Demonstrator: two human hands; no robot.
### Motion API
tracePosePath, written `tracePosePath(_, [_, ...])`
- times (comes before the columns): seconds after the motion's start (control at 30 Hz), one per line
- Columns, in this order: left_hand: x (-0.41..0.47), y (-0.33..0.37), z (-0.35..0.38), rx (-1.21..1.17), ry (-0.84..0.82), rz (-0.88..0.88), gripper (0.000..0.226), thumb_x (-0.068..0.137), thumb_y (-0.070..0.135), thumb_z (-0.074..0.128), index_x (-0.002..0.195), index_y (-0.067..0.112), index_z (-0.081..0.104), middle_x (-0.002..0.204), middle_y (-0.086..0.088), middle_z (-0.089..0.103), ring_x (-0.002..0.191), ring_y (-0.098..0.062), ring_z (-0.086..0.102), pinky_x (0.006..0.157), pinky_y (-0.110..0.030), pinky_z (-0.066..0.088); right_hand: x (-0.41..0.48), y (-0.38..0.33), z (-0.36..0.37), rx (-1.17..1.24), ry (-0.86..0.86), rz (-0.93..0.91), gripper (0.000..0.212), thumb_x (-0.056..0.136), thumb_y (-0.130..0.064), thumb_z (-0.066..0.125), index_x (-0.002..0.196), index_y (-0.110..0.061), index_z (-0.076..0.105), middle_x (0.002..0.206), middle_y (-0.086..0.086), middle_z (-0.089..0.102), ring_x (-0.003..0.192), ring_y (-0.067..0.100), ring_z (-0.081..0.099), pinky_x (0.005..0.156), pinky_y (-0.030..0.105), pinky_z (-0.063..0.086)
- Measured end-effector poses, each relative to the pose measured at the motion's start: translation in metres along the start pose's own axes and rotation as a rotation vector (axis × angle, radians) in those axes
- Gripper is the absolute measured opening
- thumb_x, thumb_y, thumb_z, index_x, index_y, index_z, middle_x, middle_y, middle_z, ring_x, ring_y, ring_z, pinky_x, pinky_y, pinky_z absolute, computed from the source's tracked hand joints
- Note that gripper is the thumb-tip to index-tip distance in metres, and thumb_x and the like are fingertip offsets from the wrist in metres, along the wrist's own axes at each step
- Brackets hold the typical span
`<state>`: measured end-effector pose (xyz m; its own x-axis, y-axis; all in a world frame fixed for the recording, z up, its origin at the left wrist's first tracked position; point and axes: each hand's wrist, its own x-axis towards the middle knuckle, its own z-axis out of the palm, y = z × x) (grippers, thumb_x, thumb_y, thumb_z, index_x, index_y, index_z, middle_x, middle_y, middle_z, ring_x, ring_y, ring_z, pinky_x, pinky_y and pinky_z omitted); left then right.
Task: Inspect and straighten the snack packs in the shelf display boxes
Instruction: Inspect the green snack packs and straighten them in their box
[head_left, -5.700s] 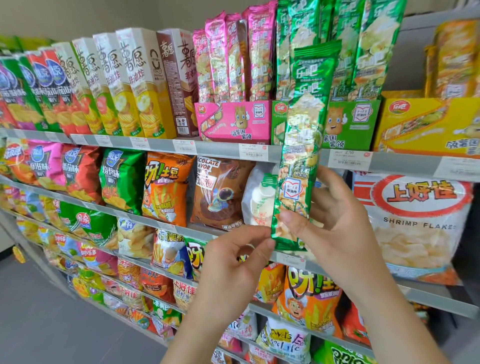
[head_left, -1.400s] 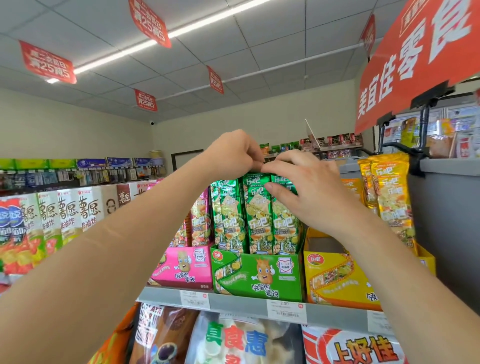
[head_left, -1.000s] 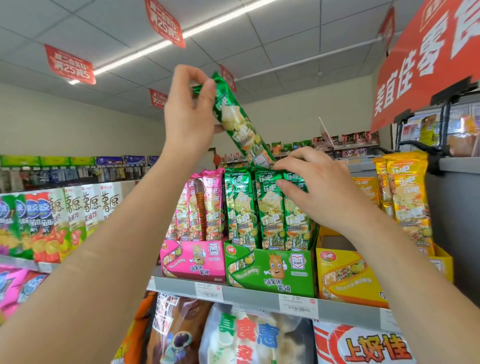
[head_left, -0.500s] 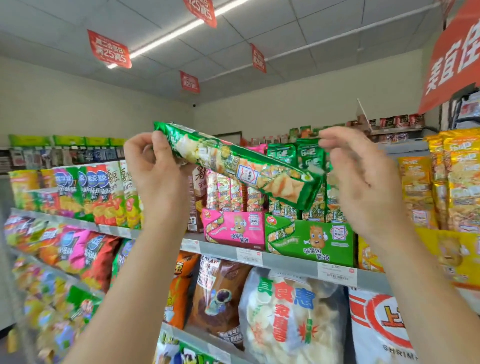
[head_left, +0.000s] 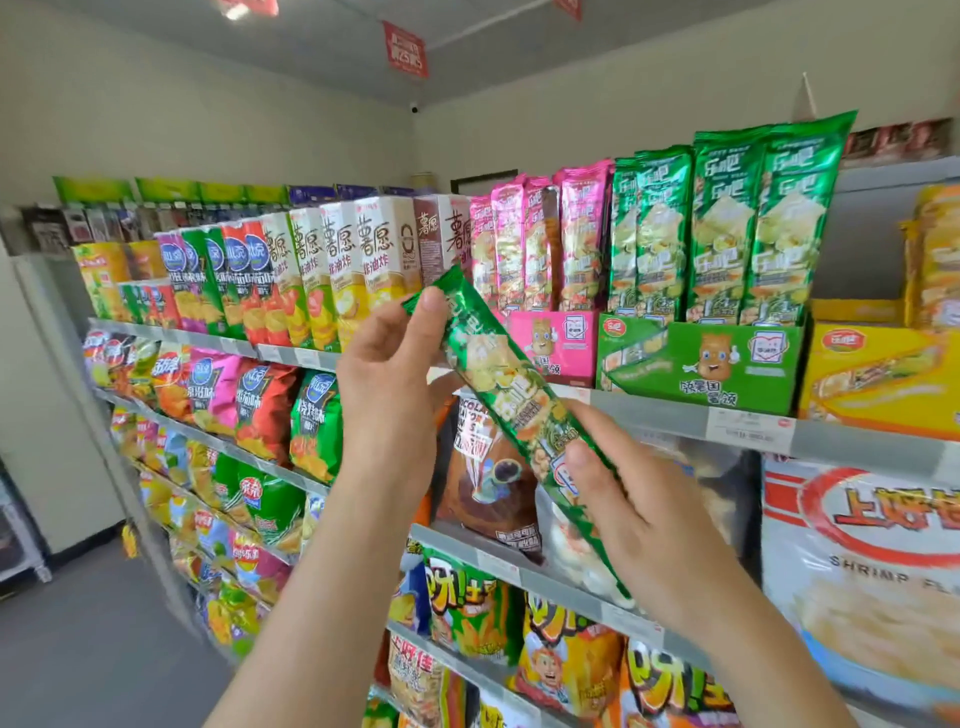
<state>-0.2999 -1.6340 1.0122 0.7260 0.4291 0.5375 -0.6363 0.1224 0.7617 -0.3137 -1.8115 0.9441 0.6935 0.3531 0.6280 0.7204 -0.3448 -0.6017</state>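
Both hands up; left hand (head_left: 387, 384) & right hand (head_left: 631, 512) pinch tilted green pack (head_left: 511, 402).

One wide-angle camera on the person's head gives the only view. It faces forward and slightly up at the shelf (head_left: 654, 413), close to it. The left hand (head_left: 384, 374), the right hand (head_left: 639, 519) and the green pack (head_left: 498, 379) they hold fill the centre, nearest the lens. The shelving runs off to the left, with the ceiling (head_left: 332, 36) above and the floor (head_left: 88, 649) at lower left.
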Motion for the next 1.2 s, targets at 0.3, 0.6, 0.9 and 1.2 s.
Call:
tracePosePath(0.3, [-0.017, -0.005, -0.011, -0.404, -0.135, -0.226, 0.06, 0.07, 0.043, 0.064, 0.121, 0.013, 0.051, 0.105, -0.008, 0.055, 0.094, -0.025, 0.052, 0.085, -0.04, 0.044, -0.023, -0.004, 0.019, 0.549, -0.126, 0.203, 0.032, 0.092, -0.055, 0.043, 0.112, -0.043, 0.065, 0.074, 0.003, 0.067, 0.058, 0.011, 0.062, 0.058, 0.021, 0.047])
tracePosePath(0.6, [-0.026, -0.015, -0.015, -0.338, -0.123, -0.158, 0.045, 0.076, 0.041, 0.069, 0.101, 0.006, 0.057, 0.095, -0.014, 0.049, 0.089, -0.028, 0.045, 0.086, -0.045, 0.035, -0.035, -0.001, 0.021, 0.628, -0.1, 0.324, 0.039, 0.091, -0.067, 0.043, 0.093, -0.037, 0.067, 0.067, -0.001, 0.069, 0.047, 0.009, 0.059, 0.053, 0.02, 0.049])
tracePosePath(0.9, [-0.036, -0.031, -0.029, -0.257, -0.298, -0.164, 0.034, 0.079, 0.035, 0.062, 0.103, 0.015, 0.075, 0.096, -0.003, 0.074, 0.077, -0.012, 0.064, 0.07, -0.028, 0.055, -0.042, 0.012, 0.021, 0.728, -0.228, 0.279, 0.051, 0.071, -0.064, 0.074, 0.101, -0.023, 0.067, 0.07, 0.01, 0.067, 0.043, 0.021, 0.056, 0.047, 0.022, 0.044])
tracePosePath(1.2, [-0.048, -0.047, -0.035, -0.415, -0.294, -0.359, 0.027, 0.085, 0.03, 0.056, 0.083, 0.016, 0.079, 0.104, -0.001, 0.074, 0.092, -0.015, 0.069, 0.088, -0.043, 0.05, -0.06, 0.034, 0.029, 0.54, -0.25, 0.319, 0.06, 0.073, -0.053, 0.078, 0.128, -0.051, 0.053, 0.11, -0.011, 0.072, 0.09, 0.008, 0.071, 0.077, 0.02, 0.054])
